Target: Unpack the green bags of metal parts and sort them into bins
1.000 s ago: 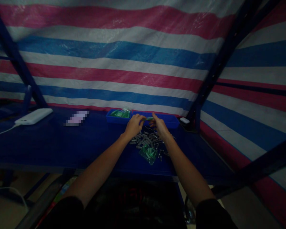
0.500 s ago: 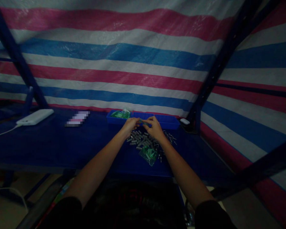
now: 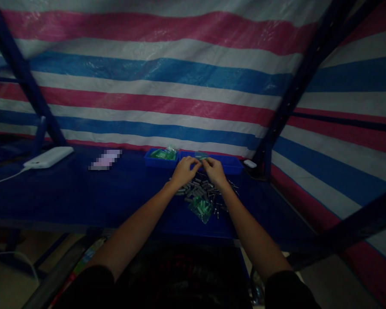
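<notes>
My left hand [image 3: 184, 171] and my right hand [image 3: 215, 171] meet above the table, fingertips pinched close together. Between them a small clear greenish plastic bag [image 3: 201, 155] sticks up at the far side, its edge in the fingers of both hands. Whether anything is inside it is too dark to tell. Under the hands lies a pile of small metal cylinders [image 3: 197, 189], partly covered by them. Thin metal pins or rivets [image 3: 217, 211] lie to the right. A filled green-tinted plastic bag [image 3: 202, 209] rests at the near edge of the pile.
Behind the hands stand blue trays [image 3: 230, 165]; the left one holds green plastic bags [image 3: 164, 153]. A white power bank with a cable [image 3: 48, 158] and a blurred-out phone-like item [image 3: 105, 159] lie left. A small white case [image 3: 250, 163] sits by the right post of the blue table [image 3: 116, 197].
Both hands have shifted slightly right and drawn together at their fingertips. The small plastic bag now shows more widely above the fingers, in front of the middle tray.
</notes>
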`<state>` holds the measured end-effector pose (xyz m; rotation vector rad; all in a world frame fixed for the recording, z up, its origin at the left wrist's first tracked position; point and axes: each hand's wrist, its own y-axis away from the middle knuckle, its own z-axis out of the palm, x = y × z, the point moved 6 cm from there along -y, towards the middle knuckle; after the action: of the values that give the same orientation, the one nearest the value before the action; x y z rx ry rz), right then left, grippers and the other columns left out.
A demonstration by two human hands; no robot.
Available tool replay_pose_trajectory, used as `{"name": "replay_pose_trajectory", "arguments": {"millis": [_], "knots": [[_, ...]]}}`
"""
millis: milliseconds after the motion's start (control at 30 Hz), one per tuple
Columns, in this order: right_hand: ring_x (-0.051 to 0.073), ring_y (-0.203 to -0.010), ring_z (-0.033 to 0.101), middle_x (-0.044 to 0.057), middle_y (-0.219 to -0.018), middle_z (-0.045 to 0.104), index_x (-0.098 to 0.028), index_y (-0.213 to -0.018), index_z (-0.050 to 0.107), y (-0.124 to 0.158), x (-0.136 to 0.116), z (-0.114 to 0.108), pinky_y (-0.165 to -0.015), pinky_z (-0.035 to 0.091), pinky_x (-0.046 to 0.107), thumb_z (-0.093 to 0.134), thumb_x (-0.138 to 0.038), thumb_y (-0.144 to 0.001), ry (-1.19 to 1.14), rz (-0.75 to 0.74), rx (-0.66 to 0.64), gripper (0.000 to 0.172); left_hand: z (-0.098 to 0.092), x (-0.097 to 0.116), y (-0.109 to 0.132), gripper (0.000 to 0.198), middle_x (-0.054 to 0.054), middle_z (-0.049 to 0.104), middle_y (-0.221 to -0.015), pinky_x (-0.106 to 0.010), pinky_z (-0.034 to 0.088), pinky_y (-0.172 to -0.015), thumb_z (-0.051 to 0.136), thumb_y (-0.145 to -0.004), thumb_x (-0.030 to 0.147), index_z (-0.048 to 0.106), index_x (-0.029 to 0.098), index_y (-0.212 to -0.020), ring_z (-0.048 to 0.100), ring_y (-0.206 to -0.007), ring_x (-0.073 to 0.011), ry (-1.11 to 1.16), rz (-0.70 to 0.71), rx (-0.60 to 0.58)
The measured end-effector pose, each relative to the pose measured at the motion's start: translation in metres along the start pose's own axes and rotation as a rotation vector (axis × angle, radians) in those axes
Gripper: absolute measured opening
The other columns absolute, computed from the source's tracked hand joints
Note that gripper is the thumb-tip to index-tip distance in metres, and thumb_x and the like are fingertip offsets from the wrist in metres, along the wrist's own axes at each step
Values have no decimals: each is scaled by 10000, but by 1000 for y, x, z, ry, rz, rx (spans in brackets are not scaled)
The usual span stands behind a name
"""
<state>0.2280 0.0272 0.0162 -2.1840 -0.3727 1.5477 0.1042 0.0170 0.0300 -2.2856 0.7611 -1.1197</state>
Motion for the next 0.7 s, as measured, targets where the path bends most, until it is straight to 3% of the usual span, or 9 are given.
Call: {"name": "replay_pose_trajectory", "arguments": {"millis": [133, 200, 267, 300, 400, 467, 567, 700], "knots": [[152, -722, 519, 41, -790, 596, -175, -899, 651, 6, -16, 8, -673, 408, 267, 465, -241, -768, 234, -252, 1, 236, -11, -38, -2, 325, -34, 612, -773, -228, 413, -569, 464, -799, 456, 557, 149, -852, 566, -654, -127, 404, -463, 141], [153, -756, 519, 48, -810, 575, -191, -924, 661, 10, -22, 12, -703, 418, 272, 459, -195, -783, 317, -342, -20, 246, -10, -47, 0, 318, -31, 602, -746, -191, 363, -468, 486, -794, 438, 534, 143, -901, 550, -558, -97, 628, -649, 76], [165, -812, 513, 59, -850, 550, -211, -950, 666, 14, -27, 14, -742, 422, 286, 460, -164, -791, 422, -428, -37, 264, -11, -45, 1, 206, -27, 593, -699, -173, 346, -447, 536, -782, 290, 530, 127, -906, 537, -514, -77, 788, -723, -17], [174, -842, 506, 66, -878, 539, -222, -968, 664, 15, -30, 13, -762, 421, 295, 461, -151, -792, 473, -462, -34, 278, -15, -43, 1, 174, -25, 593, -684, -168, 358, -463, 555, -755, 188, 529, 120, -913, 539, -518, -72, 838, -724, -37], [201, -932, 479, 82, -973, 511, -260, -1025, 645, 19, -37, 10, -812, 416, 333, 453, -118, -794, 577, -533, -9, 332, -25, -35, 2, 363, -12, 601, -671, -165, 399, -532, 547, -661, -11, 510, 121, -998, 548, -555, -64, 907, -676, -34], [215, -974, 459, 86, -1024, 494, -279, -1038, 637, 20, -41, 10, -830, 411, 358, 445, -108, -796, 621, -565, -11, 353, -26, -33, 4, 402, 5, 585, -632, -170, 396, -532, 553, -649, -9, 511, 123, -1026, 526, -530, -58, 877, -662, -75], [225, -1021, 433, 88, -1082, 465, -289, -1066, 617, 23, -47, 15, -846, 410, 375, 431, -100, -799, 669, -583, -38, 376, -24, -37, 1, 309, 19, 555, -588, -176, 366, -499, 581, -656, 71, 562, 112, -961, 474, -477, -50, 728, -615, -149], [217, -1031, 424, 94, -1094, 431, -256, -1221, 489, 24, -49, 18, -888, 404, 372, 449, -139, -798, 629, -506, 14, 441, -44, -44, -27, 305, 15, 572, -617, -191, 367, -510, 563, -666, 127, 581, 131, -970, 488, -503, -75, 288, -455, -53]]}}
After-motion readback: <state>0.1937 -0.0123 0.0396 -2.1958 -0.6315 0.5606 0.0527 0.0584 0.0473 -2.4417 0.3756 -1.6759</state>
